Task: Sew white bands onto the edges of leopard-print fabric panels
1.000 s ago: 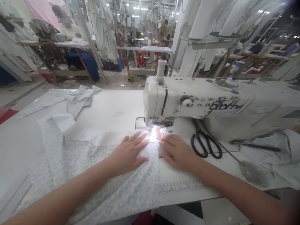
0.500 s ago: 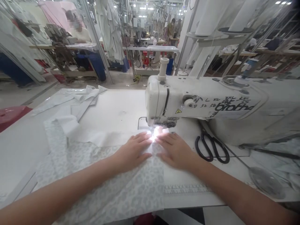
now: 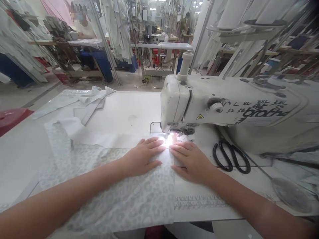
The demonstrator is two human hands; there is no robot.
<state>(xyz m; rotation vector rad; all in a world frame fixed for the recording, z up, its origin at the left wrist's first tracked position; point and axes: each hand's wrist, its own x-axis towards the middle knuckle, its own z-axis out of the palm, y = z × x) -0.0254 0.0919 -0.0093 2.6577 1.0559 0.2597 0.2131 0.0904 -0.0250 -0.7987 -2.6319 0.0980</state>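
Pale grey-and-white leopard-print fabric (image 3: 134, 199) lies across the front of the sewing table and reaches under the needle area of a white sewing machine (image 3: 199, 103). My left hand (image 3: 143, 156) rests flat on this fabric just left of the lit needle area, fingers stretched out. On the other side, my right hand (image 3: 190, 161) lies flat with fingers extended at the fabric's right edge. Both sets of fingertips are close to the bright lamp spot, whose glare hides the needle and the stitching. A plain white strip (image 3: 97, 137) runs along the fabric's far edge.
Black-handled scissors (image 3: 230, 156) lie right of my right hand, near a long-handled round metal piece (image 3: 290, 194). A printed ruler scale (image 3: 199, 201) runs along the front edge. Fabric scraps (image 3: 92, 98) sit at the back left. A person (image 3: 83, 26) works beyond the table.
The camera view has shifted, so the machine appears further right. My right hand's fingers have moved slightly apart from my left hand's. Both hands stay flat at the needle area.
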